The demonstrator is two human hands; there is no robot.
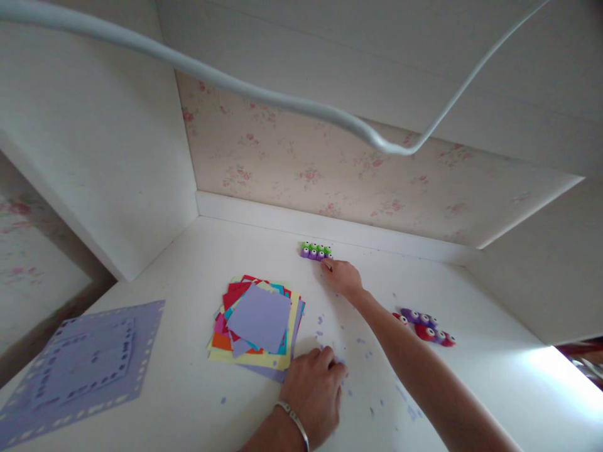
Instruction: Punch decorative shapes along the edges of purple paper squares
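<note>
My right hand (345, 277) stretches out to the back of the table, its fingers pinched at the right end of a row of small green and purple craft punches (313, 252) with white round tops. Its fingertips meet the last purple punch. Nearer to me, my left hand (315, 389) rests on the table with curled fingers; whatever is inside them is hidden. Just beyond it lies a loose stack of coloured paper squares (261, 317), a lilac one on top. Lilac punched-out bits (362, 341) are scattered between and beside my hands.
Red and purple punches (426, 326) stand right of my right forearm. At the left lies a lilac sheet with punched borders (148, 339). A white cable (282, 100) hangs across the upper view. White panels (94, 125) and a papered wall (306, 163) enclose the table.
</note>
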